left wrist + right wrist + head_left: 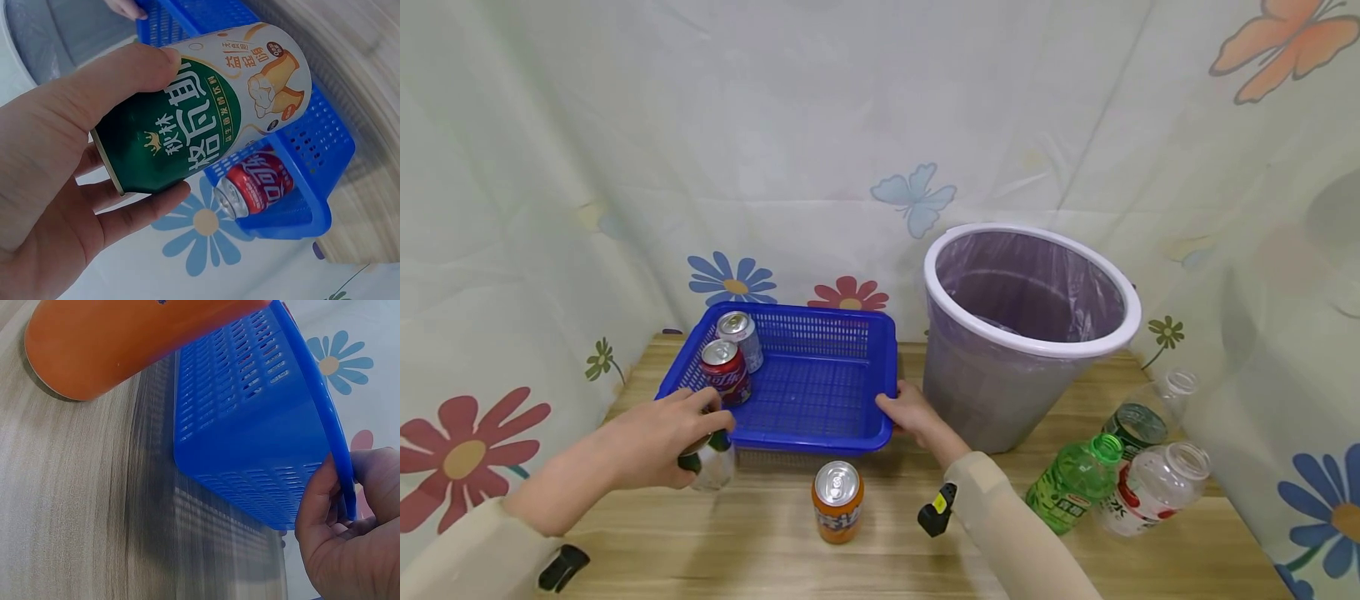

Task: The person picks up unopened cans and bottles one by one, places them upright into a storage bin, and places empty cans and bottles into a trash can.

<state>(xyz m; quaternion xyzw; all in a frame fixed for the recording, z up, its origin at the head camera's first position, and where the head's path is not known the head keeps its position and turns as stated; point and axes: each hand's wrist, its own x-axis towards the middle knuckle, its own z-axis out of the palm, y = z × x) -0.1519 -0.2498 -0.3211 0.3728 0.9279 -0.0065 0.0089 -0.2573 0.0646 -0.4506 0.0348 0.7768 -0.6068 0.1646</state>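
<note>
In my left hand [670, 437] is a green and white drink can [206, 106], gripped round its side near the front left corner of a blue plastic basket [808, 442]. The left wrist view shows the thumb on one side of the can and fingers on the other. My right hand [917, 415] pinches the basket's right rim, thumb on top, as the right wrist view shows. Inside the basket, at its left, stand a red can [727, 375] and a silvery white can [741, 337]. An orange can [838, 504] stands upright on the table before the basket.
Right of the basket stands a tall bin [992, 400] with a white rim and a plastic liner. A green bottle [1075, 483] and two clear bottles, one with a red label [1138, 492] and one with a dark label [1138, 427], stand at the right. A patterned curtain hangs behind.
</note>
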